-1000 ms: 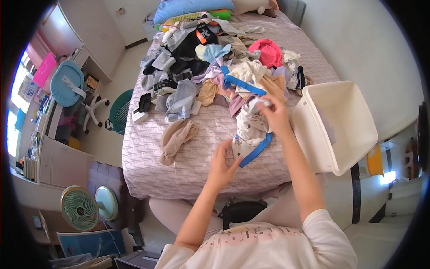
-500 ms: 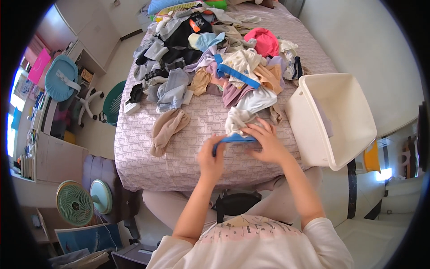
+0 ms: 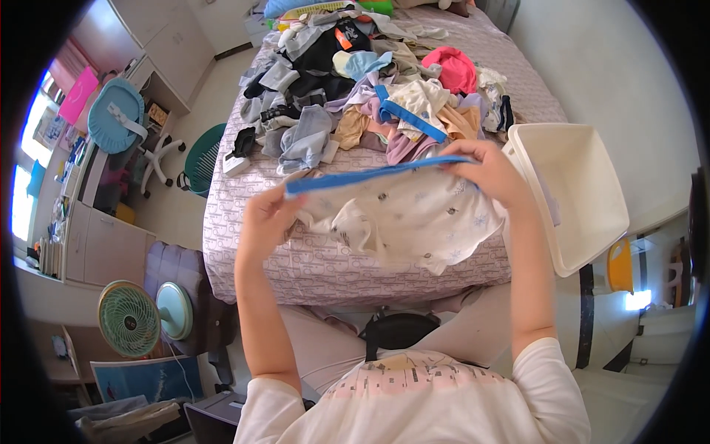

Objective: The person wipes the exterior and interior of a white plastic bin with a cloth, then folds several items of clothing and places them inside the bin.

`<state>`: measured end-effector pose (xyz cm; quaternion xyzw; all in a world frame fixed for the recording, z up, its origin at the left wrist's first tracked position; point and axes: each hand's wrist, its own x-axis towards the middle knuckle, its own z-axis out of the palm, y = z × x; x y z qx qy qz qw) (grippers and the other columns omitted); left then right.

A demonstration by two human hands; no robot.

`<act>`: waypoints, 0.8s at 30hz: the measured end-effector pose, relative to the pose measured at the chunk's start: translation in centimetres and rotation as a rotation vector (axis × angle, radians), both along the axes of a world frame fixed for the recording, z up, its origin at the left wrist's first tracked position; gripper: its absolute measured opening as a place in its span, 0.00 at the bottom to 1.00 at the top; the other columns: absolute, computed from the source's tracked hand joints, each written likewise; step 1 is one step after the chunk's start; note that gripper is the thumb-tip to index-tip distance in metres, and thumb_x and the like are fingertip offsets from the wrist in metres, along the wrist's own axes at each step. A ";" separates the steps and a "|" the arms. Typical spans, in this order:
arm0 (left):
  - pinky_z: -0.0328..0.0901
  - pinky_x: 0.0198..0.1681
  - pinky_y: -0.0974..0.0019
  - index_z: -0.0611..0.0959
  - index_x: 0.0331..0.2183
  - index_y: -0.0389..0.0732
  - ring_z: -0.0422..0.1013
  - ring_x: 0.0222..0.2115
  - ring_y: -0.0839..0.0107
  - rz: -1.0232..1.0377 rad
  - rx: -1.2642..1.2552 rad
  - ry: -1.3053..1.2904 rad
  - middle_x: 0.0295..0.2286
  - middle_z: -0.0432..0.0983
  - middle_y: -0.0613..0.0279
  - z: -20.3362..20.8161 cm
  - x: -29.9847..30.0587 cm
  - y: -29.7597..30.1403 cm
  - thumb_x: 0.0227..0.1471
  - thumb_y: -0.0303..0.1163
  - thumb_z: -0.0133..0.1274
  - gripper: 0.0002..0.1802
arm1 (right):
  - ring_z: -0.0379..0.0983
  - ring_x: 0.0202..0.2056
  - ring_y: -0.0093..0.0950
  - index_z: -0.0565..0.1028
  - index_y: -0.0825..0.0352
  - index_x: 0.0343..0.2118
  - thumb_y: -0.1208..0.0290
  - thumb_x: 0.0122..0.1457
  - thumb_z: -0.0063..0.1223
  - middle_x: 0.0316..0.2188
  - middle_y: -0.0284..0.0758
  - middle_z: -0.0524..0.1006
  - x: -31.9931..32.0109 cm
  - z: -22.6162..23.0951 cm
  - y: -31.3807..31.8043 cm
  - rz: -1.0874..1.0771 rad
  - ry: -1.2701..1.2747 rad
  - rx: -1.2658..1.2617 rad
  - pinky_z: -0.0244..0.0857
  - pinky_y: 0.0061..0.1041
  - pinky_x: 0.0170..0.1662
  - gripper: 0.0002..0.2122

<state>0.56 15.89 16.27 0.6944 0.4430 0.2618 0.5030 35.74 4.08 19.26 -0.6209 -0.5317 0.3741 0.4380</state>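
White printed underpants (image 3: pixel 414 207) with a blue waistband are spread in the air above the near part of the bed. My left hand (image 3: pixel 265 220) pinches one end of the waistband. At its other end, the fingers of my right hand (image 3: pixel 491 175) are closed on the band. The white cloth hangs loosely below, its lower edge uneven. Just beyond lies a heap of mixed clothes (image 3: pixel 355 96), including a similar white piece (image 3: pixel 418 103) with blue trim and a pink-red item (image 3: pixel 451 70). A grey-blue garment (image 3: pixel 307 140) lies at the heap's near left.
To the right, a cream plastic bin (image 3: pixel 580 192) lies tipped with its opening toward me, against the bed (image 3: pixel 237 259). At the left are a green basket (image 3: pixel 203 159), a desk chair (image 3: pixel 118 118) and a fan (image 3: pixel 129 318). A yellow basket (image 3: pixel 310 12) sits at the bed's far end.
My hands have moved apart and up, stretching the blue waistband wide. The white cloth, bunched on the bed before, now hangs spread open. The view has shifted slightly.
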 end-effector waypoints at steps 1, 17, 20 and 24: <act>0.64 0.30 0.76 0.85 0.40 0.33 0.72 0.30 0.84 0.018 -0.003 -0.216 0.27 0.79 0.70 -0.2 -0.2 0.9 0.59 0.28 0.59 0.09 | 0.71 0.33 0.16 0.82 0.68 0.40 0.80 0.57 0.57 0.30 0.27 0.80 0.7 1.0 0.0 0.008 -0.183 -0.023 0.64 0.18 0.40 0.09; 0.76 0.46 0.59 0.79 0.47 0.32 0.80 0.42 0.63 0.133 -0.603 -0.887 0.43 0.81 0.51 0.3 2.6 1.9 0.68 0.40 0.47 0.20 | 0.80 0.35 0.21 0.76 0.65 0.50 0.66 0.62 0.61 0.40 0.33 0.82 -1.5 2.6 0.0 -0.197 0.955 -0.038 0.76 0.23 0.38 0.16; 0.75 0.49 0.58 0.79 0.48 0.35 0.79 0.44 0.65 0.074 -0.593 -0.830 0.44 0.81 0.53 -1.3 1.5 2.8 0.67 0.43 0.48 0.20 | 0.78 0.30 0.19 0.77 0.65 0.47 0.64 0.63 0.59 0.37 0.31 0.82 -1.3 2.6 0.5 -0.272 0.744 -0.096 0.73 0.19 0.31 0.14; 0.75 0.48 0.58 0.78 0.49 0.35 0.78 0.45 0.64 0.197 -0.594 -0.786 0.46 0.80 0.53 -0.7 4.7 -0.7 0.67 0.42 0.48 0.20 | 0.70 0.23 0.10 0.80 0.63 0.41 0.59 0.64 0.59 0.29 0.25 0.78 -4.0 -0.8 0.2 -0.508 0.556 0.097 0.63 0.14 0.23 0.12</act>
